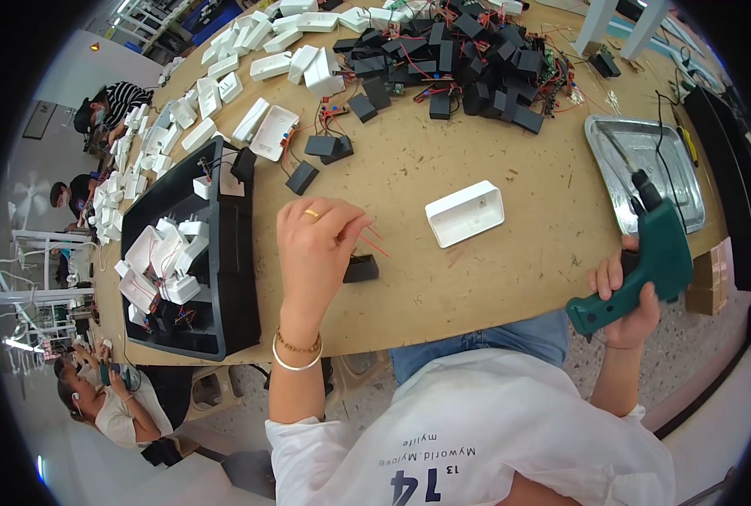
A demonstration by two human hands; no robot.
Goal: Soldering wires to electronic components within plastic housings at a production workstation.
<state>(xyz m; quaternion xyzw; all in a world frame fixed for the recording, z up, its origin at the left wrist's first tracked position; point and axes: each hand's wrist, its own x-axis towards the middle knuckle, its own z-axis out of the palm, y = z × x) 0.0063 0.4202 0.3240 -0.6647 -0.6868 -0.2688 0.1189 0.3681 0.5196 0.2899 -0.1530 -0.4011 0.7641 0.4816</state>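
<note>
The person's left hand [312, 244] is hovering just above the wooden table [493, 278], its fingertips pinched together on thin red wires [374, 243] that are running down toward a small black block [361, 269] lying on the table directly beneath the hand. Whether the wires are joined to that block cannot be told. The right hand [624, 304] is closing around the handle of a green electric screwdriver [641, 266], holding it off the near edge of the table, well to the right of the black block, with its dark tip pointing up toward a metal tray [687, 190].

An open white plastic casing [465, 212] is lying just up and to the right of the black block. To the block's left a black bin [236, 270] is sitting, holding white casings with wires. Farther up from the block, a heap of black parts with red wires [460, 59] is covering the far part of the table, and rows of white casings [249, 59] are spreading to its upper left. Other people are sitting beyond the table's left edge.
</note>
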